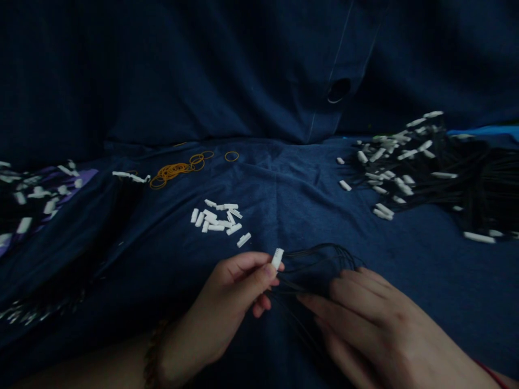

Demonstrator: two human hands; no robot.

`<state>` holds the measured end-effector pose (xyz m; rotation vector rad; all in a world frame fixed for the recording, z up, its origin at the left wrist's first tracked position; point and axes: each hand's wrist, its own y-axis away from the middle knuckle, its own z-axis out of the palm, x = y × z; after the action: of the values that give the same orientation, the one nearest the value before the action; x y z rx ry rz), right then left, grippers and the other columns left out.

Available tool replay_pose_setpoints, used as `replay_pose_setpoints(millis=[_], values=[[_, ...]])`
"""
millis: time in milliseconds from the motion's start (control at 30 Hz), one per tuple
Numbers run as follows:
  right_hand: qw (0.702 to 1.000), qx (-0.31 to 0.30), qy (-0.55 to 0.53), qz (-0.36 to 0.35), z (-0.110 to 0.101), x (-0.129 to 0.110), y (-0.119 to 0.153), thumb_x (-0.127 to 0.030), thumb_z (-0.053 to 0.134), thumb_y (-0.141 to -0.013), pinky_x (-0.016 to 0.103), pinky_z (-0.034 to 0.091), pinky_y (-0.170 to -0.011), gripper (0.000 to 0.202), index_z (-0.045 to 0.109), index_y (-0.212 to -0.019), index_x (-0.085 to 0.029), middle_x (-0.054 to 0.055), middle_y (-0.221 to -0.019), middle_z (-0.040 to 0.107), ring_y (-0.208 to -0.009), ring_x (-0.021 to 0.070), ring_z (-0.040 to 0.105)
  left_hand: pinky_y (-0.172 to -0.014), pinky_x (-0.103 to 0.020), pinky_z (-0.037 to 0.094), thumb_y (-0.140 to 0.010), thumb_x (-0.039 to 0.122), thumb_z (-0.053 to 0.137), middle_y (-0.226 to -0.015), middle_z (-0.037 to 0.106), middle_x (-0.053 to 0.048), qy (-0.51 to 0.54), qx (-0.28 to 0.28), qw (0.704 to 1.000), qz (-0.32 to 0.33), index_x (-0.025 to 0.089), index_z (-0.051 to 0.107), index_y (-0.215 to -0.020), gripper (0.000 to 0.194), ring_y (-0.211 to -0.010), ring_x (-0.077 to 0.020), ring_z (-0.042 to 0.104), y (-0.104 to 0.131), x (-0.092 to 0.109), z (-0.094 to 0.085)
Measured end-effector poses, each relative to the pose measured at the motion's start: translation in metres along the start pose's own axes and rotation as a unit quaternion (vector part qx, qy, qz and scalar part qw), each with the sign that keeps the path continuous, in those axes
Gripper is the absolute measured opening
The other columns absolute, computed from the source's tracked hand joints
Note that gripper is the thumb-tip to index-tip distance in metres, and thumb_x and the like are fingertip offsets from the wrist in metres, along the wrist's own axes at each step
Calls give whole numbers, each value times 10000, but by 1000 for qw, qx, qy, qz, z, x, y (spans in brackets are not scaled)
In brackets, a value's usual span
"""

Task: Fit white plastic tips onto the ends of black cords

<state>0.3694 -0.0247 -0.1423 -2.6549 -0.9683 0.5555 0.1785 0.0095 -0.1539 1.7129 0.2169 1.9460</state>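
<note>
Between the thumb and fingers of my left hand point(239, 297) is a white connector point(277, 259), held tilted near the lower middle. Thin black wires point(320, 248) run from the connector toward the right. My right hand point(373, 319) is closed on these wires, its index finger stretched toward the connector; the fingertips are partly hidden. Just beyond my left hand, several loose white connectors point(217, 227) lie in a small pile on the dark blue cloth point(300, 216).
Orange rubber bands point(174, 172) lie behind the pile. At the right is a large bundle of black wires point(478, 178) with white connectors. More black wires point(89, 243) lie at the left, beside a purple item point(87, 178) with white connectors on it. Blue fabric hangs at the back.
</note>
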Motion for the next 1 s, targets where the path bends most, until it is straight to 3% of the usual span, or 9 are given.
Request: replay_pose_setpoints(millis=[267,367,633,767,900,1000], values=[[988,-43,-101,107,7,-12,-3,-181,428,-815,197,478,-635,225,596,-948,-249,-61,-828,650,-684,83,616,-441,-131,358,-775,302,570,-665,545,30,-31,-15,999,8,158,631,-843,171,-513,-33,485,-1,-2,1],[982,-34,-145,120,9,-14,-5,-163,440,-807,177,463,-627,198,598,-865,-265,-86,-800,646,-665,68,608,-433,-137,360,-767,302,576,-664,550,33,-47,-13,999,7,149,623,-837,175,-499,-35,493,-1,-3,1],[958,-129,-202,156,7,-12,-8,-167,424,-827,179,406,-545,159,547,-750,-232,-73,-681,589,-631,66,573,-437,-145,362,-773,326,559,-665,567,30,-70,-29,997,11,156,622,-835,191,-506,-45,500,-1,-5,0],[956,-124,-212,160,5,-11,-10,-173,430,-825,180,416,-561,158,563,-756,-224,-58,-689,593,-635,72,572,-445,-160,366,-776,329,552,-676,571,17,-73,-29,997,10,153,622,-845,202,-515,-57,507,-1,-4,0],[923,-153,-287,206,1,-3,-11,-174,452,-815,155,442,-579,172,565,-926,-241,-47,-724,599,-656,69,575,-452,-164,363,-773,323,557,-695,564,16,-58,-16,998,-4,153,622,-851,198,-518,-56,503,-1,-3,1],[862,-225,-381,246,-2,4,-10,-189,473,-806,136,438,-526,223,532,-1019,-221,-27,-701,566,-603,67,546,-453,-162,362,-763,325,572,-674,552,22,-44,-12,999,-13,152,625,-843,198,-512,-53,501,-1,-2,1]])
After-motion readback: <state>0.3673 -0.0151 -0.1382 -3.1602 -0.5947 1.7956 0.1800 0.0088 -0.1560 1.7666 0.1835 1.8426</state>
